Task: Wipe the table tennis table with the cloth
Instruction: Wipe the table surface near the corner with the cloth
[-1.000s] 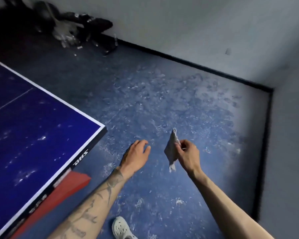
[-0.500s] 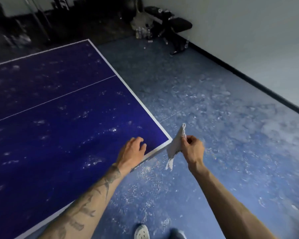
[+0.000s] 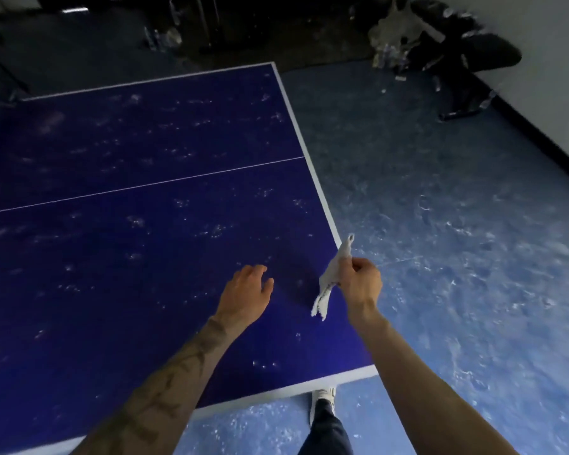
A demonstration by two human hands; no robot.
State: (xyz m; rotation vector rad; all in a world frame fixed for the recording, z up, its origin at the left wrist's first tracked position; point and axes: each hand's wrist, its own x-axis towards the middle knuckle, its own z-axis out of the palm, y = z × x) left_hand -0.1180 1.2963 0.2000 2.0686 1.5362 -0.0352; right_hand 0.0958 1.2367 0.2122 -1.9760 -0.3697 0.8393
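Note:
The blue table tennis table fills the left and middle of the view, its top speckled with pale dusty marks and crossed by a thin white line. My right hand pinches a small whitish cloth that hangs bunched above the table's right edge, near the near corner. My left hand hovers over the tabletop just left of the cloth, fingers loosely curved and holding nothing. Whether the cloth's lower end touches the surface I cannot tell.
Scuffed blue floor lies right of the table, bounded by a white wall with a dark skirting. Dark bags and clutter sit in the far corner. My leg and white shoe stand below the table's near edge.
The view has swung left, so the table has come under both hands. The cloth, earlier over the floor beside the corner, now hangs over the tabletop. My left hand sits further in from the edge.

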